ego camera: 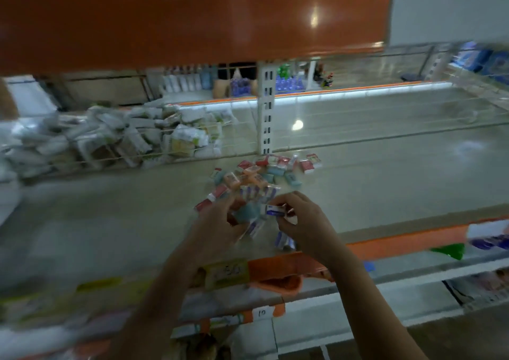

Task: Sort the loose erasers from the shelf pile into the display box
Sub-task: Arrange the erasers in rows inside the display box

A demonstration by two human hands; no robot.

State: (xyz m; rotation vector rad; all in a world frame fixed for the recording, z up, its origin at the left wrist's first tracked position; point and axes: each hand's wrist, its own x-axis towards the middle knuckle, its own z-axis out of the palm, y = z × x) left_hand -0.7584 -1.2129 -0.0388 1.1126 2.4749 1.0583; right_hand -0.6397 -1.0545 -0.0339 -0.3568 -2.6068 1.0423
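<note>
Right hand (298, 222) pinches white eraser (275, 210) — left hand (220, 223) grips several.

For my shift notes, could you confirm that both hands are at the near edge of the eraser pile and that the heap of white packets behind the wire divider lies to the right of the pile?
One detail is wrong: the head view shows the white packets to the left of the eraser pile, not the right. The left hand and right hand are indeed at the pile's near edge, each holding erasers.

Pale shelf (358, 183); loose erasers (256, 178) heaped mid-shelf; white packets (110, 139) piled left
</note>
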